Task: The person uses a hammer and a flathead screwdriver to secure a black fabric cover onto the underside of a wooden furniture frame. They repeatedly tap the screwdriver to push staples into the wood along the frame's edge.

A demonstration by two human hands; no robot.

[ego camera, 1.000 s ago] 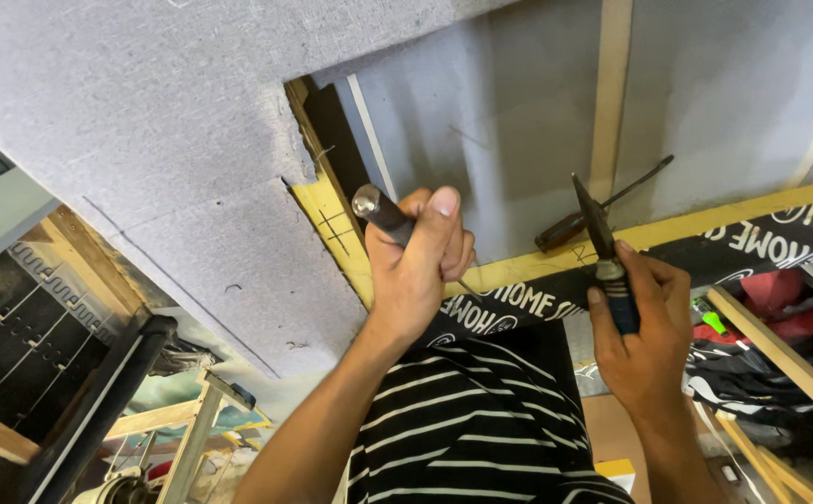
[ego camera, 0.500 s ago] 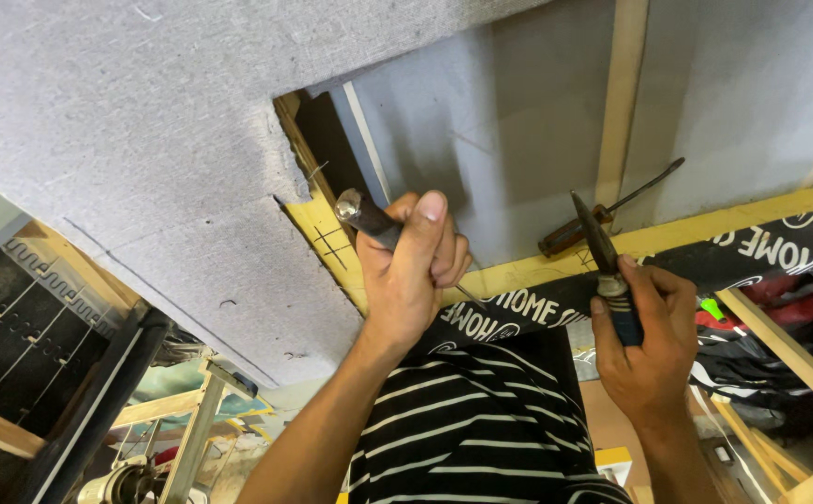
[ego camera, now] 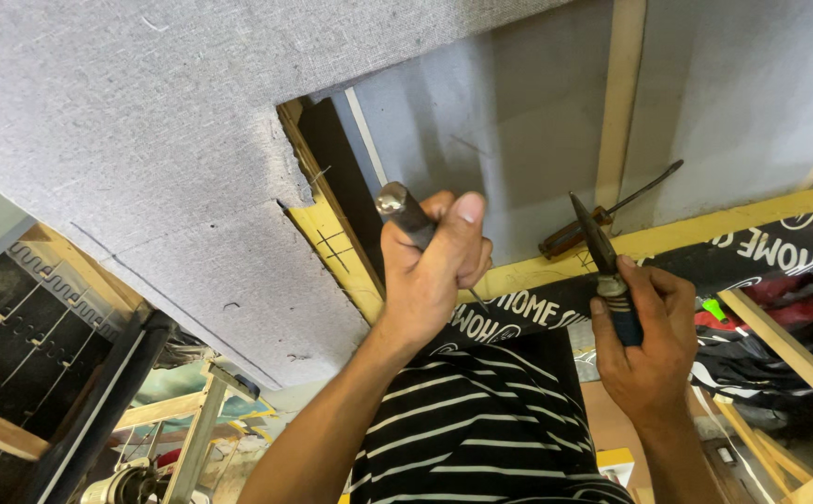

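Observation:
My left hand is closed around a dark-handled tool with a round metal butt, its thin tip pointing down toward the yellow wooden rail. My right hand grips long-nosed pliers with blue handles, jaws pointing up. Both hands work at a furniture frame covered in grey fabric. The fabric's cut edge hangs beside a dark gap in the frame.
A wooden-handled screwdriver lies on the yellow rail behind my right hand. A pale wooden upright crosses the grey backing. A black printed cloth strip runs along the rail. Wooden frames and a black bar stand lower left.
My left hand with its tool has shifted slightly right and down, the thumb now laid over the handle. The right hand stays in place with the pliers.

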